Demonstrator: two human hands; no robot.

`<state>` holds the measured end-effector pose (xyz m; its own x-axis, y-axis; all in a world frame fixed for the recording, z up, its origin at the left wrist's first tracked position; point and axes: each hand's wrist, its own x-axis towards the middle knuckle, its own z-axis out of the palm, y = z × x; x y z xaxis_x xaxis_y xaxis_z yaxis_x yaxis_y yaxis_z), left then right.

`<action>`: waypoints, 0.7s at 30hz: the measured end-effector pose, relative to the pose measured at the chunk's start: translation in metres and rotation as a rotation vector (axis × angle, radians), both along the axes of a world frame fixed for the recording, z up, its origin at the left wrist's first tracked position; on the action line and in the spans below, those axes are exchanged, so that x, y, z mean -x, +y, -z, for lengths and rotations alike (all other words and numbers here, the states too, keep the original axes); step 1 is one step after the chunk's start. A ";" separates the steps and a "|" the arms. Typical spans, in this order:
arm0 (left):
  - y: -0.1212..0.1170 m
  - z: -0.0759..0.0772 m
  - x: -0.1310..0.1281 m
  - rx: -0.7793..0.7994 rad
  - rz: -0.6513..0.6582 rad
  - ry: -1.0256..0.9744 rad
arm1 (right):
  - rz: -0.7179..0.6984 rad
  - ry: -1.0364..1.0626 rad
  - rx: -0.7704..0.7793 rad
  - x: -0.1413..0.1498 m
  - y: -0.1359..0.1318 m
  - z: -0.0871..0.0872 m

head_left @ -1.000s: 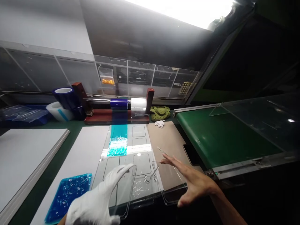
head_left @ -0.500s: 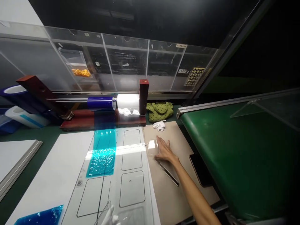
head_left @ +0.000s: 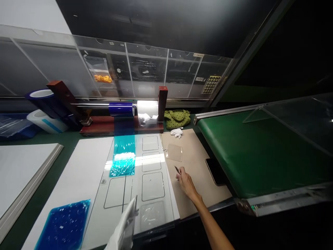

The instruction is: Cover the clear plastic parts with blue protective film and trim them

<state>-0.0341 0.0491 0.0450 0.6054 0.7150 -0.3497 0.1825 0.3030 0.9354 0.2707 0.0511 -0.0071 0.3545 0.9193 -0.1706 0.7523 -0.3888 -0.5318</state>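
My right hand (head_left: 185, 181), bare, is closed around a slim, pointed metal tool (head_left: 177, 169); most of it is hidden in the fingers, and I cannot tell its exact kind. Just beyond it, a clear rounded-corner plate (head_left: 174, 152) lies flat on the brown board (head_left: 194, 152). My left hand (head_left: 117, 234), in a white glove, is at the bottom edge with a clear sheet piece (head_left: 130, 224) held upright on edge. Beneath it is a clear panel with black rounded outlines (head_left: 153, 185). Another clear plate (head_left: 153, 214) lies near the panel's front edge.
Blue film (head_left: 124, 156) runs from a roll (head_left: 121, 109) on a red stand (head_left: 162, 104) onto the panel. A dark blue film piece (head_left: 62, 225) lies front left. A phone (head_left: 215, 172), white cloth (head_left: 177, 132), green pouch (head_left: 177, 119) and green belt (head_left: 241, 152) are rightward.
My right hand has left the clear plate, drawn nearer and picked up the metal tool from the board. My left hand has risen further into view with its clear piece. The camera view has shifted.
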 end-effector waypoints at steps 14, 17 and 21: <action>-0.064 -0.118 0.071 -0.944 0.346 0.252 | -0.332 0.599 -0.224 0.190 -0.163 -0.175; -0.080 -0.129 0.084 -0.970 0.353 0.255 | -0.237 0.596 -0.186 0.211 -0.185 -0.164; -0.096 -0.135 0.098 -0.944 0.374 0.250 | -0.190 0.636 -0.175 0.230 -0.203 -0.151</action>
